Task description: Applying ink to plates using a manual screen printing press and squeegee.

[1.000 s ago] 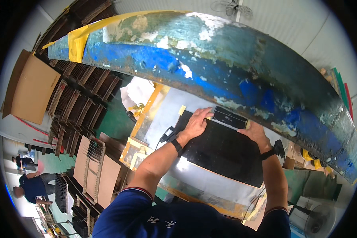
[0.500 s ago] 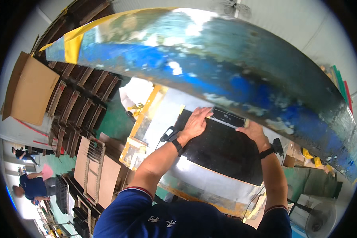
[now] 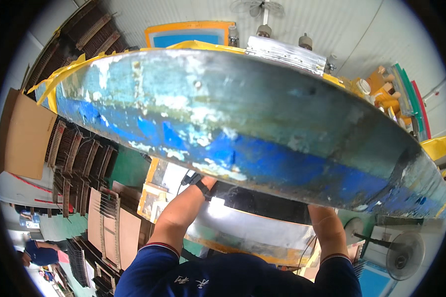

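A broad paint-stained frame edge (image 3: 193, 114) in teal, grey and blue spans the view above my arms. It hides my hands. Only my left wrist (image 3: 209, 182), behind a dark strap, shows just below its lower border; the fingers are out of sight. My right forearm (image 3: 328, 227) runs up under the same edge, with wrist and hand covered. Below the edge, between my arms, lies part of a glossy black sheet (image 3: 267, 204) on a pale work surface (image 3: 243, 230). Whether either hand touches the sheet or anything else is hidden.
Yellow tape (image 3: 49, 94) wraps the frame edge's left end. A cardboard box (image 3: 27, 136) and dark slatted racks (image 3: 79, 153) stand at left. A fan (image 3: 404, 255) is at lower right. Containers (image 3: 384, 91) crowd the far right. Another person (image 3: 39, 251) stands at lower left.
The frame edge now sits lower in view and covers both hands, which earlier rested on the black sheet near a small dark panel. More of the back wall shows above it.
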### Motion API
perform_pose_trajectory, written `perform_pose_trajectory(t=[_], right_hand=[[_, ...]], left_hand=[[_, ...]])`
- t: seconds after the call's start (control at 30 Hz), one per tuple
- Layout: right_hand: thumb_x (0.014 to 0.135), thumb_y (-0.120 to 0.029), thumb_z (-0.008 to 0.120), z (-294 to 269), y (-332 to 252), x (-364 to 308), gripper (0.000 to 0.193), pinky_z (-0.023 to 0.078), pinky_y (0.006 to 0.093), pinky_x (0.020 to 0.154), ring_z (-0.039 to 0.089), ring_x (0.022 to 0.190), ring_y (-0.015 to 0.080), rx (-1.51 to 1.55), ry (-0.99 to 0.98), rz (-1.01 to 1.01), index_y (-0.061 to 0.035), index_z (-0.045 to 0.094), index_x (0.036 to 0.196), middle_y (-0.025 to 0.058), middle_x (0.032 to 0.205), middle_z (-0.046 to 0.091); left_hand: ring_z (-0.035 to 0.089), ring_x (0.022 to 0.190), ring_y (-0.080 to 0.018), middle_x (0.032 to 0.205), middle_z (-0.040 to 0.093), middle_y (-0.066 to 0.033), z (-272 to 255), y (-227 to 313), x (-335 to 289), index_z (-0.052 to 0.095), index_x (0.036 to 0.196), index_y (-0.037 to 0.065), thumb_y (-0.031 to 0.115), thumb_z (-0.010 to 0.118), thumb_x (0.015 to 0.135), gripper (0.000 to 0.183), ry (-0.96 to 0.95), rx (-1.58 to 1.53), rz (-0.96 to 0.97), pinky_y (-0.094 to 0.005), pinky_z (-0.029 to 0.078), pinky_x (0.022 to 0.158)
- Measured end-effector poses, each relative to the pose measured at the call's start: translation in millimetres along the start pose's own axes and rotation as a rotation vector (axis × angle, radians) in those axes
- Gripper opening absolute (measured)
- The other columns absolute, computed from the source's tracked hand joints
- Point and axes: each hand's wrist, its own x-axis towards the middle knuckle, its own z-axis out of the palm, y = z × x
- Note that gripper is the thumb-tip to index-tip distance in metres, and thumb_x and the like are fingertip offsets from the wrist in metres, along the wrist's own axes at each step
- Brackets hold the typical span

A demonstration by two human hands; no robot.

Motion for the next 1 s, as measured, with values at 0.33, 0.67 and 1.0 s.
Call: perform_pose_trajectory(t=[0.33, 0.67, 1.0], right_hand=[[0.097, -0.052, 0.049, -13.7, -7.4, 18.4, 0.049, 0.052, 0.0487, 0.072, 0.066, 0.083, 0.0399, 0.136, -0.098, 0.231, -0.0073, 0.069, 0.101, 0.0213, 0.086, 0.069], [0.096, -0.046, 0.057, 10.8, -2.8, 13.3, 0.044, 0.052, 0.048, 0.074, 0.066, 0.086, 0.0402, 0.061, 0.045, 0.043, -0.0071, 0.069, 0.112, 0.0217, 0.089, 0.069], [0.096, -0.044, 0.058, -6.9, 3.7, 10.9, 0.043, 0.052, 0.0472, 0.075, 0.066, 0.087, 0.0397, 0.149, 0.131, -0.017, -0.0057, 0.068, 0.113, 0.0227, 0.091, 0.068]], left_hand=[[0.053, 0.118, -0.0388, 0.126, 0.06, -0.0172, 25.1, -20.0, -13.1, 0.058, 0.129, 0.012, 0.006, 0.051, 0.085, 0.045, 0.068, 0.249, 0.15, -0.0464, 0.045, 0.101], [0.059, 0.102, -0.0413, 0.103, 0.065, -0.0226, 7.3, -9.9, -6.2, 0.064, 0.108, 0.007, 0.015, 0.054, 0.085, 0.026, -0.056, 0.066, -0.143, -0.049, 0.047, 0.091], [0.06, 0.097, -0.0423, 0.1, 0.064, -0.0248, 20.3, -17.3, -12.4, 0.062, 0.111, 0.005, 0.018, 0.054, 0.086, 0.029, -0.042, 0.157, -0.115, -0.0498, 0.048, 0.087]])
